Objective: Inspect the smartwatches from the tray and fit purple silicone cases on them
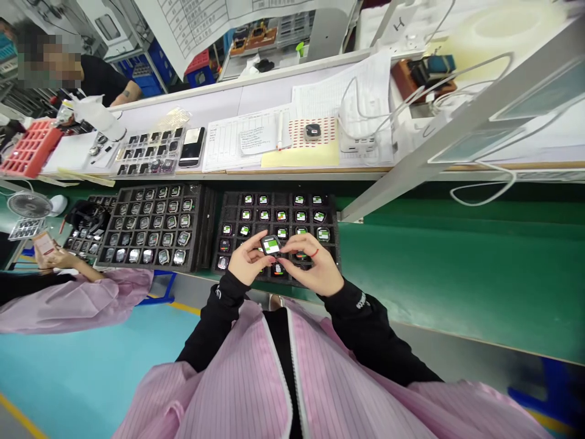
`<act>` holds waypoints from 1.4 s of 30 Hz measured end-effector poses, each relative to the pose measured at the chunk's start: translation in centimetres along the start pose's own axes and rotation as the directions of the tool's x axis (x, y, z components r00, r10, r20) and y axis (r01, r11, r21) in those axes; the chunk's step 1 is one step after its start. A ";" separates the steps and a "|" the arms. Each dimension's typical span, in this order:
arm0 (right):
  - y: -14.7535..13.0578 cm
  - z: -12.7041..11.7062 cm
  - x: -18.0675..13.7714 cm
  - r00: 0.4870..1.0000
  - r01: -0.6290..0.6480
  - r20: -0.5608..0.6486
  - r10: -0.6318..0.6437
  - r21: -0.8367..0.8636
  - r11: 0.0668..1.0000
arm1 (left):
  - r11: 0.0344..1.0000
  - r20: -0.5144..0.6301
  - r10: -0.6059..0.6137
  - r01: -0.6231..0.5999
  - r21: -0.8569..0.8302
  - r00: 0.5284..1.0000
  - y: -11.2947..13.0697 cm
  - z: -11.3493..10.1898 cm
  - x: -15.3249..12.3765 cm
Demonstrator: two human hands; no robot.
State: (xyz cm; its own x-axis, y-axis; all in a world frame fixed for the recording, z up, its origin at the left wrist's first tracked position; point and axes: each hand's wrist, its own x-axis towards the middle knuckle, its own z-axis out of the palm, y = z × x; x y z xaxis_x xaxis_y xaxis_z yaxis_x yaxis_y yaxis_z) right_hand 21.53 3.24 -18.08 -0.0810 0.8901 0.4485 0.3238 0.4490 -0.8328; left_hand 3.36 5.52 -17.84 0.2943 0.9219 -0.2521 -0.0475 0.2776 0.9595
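- Left hand (247, 259): bare, fingers curled inward, thumb and fingertips pinching the left edge of a square black smartwatch body with a green-and-white screen (270, 245).
- Right hand (313, 256): bare, a thin red band (315, 252) on one finger, fingertips pinching the watch body's right edge. Hands close together, not spread.
- Watch body: held between both hands, tilted, just above the lower rows of a black foam compartment tray (336, 244).
- Tray: rows of square cells, most holding a similar watch body with a small green-and-white screen; those nearest the hands are partly hidden.
- Beside it on the left: a second black foam compartment tray (201, 225), its cells filled with silvery watch bodies, screens not lit.
- Both trays rest on a green bench mat (411, 256).
- Sleeves: black cuffs under a pale pink striped smock (242, 390).
- Far left: a co-worker's hand (52, 256) holds a pale pink card (44, 242), pink sleeve beside it.
- Shelf beyond trays: a black-and-silver smartphone (192, 146), white paper forms (247, 137), a red-dotted mat (297, 137) bearing a small black device (313, 131), a red plastic rack (30, 146).
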 end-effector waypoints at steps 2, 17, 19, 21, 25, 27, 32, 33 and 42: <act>-0.3 -0.1 0.3 0.997 0.077 -0.013 -0.078 -0.067 0.995 | 1.000 -0.011 -0.006 0.006 -0.009 1.000 0.1 0.0 0.1; -0.7 -0.8 0.9 0.997 0.064 -0.023 -0.071 -0.242 0.968 | 0.998 0.003 0.006 -0.007 0.069 1.000 1.3 1.0 0.2; -1.0 -1.1 0.8 0.997 0.074 -0.013 -0.079 -0.231 0.970 | 0.999 -0.006 0.005 -0.005 0.054 1.000 1.4 1.0 0.1; -1.2 -1.4 0.8 0.994 0.107 0.006 -0.108 -0.234 0.966 | 0.999 -0.009 0.009 -0.009 0.036 1.000 1.6 1.0 0.1; -1.4 -1.4 0.9 0.987 0.160 0.016 -0.161 -0.258 0.953 | 0.999 -0.004 0.026 -0.026 0.020 1.000 1.8 0.9 0.0; -1.4 -1.3 1.0 0.985 0.169 0.015 -0.171 -0.271 0.948 | 0.999 -0.008 0.038 -0.037 0.022 0.999 1.9 0.9 0.0; -1.9 -1.3 1.2 0.991 0.108 -0.055 -0.123 -0.221 0.969 | 0.996 -0.010 0.040 -0.039 0.075 0.999 2.1 1.0 -0.4; -2.0 -1.4 1.2 0.995 0.049 -0.077 -0.064 -0.180 0.982 | 0.996 -0.006 0.038 -0.037 0.087 0.999 2.2 1.0 -0.6; -1.0 -1.0 1.6 0.684 -0.728 0.489 0.542 0.505 0.464 | 0.895 0.070 0.233 -0.242 0.373 0.970 2.7 1.8 -1.1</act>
State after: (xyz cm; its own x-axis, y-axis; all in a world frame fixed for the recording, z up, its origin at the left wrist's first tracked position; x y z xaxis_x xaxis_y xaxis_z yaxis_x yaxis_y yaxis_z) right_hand 22.04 4.13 -16.24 -0.3407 0.8900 -0.3031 -0.2667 -0.4006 -0.8766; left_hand 4.58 4.73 -14.74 0.3411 0.9399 -0.0119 0.2426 -0.0757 0.9672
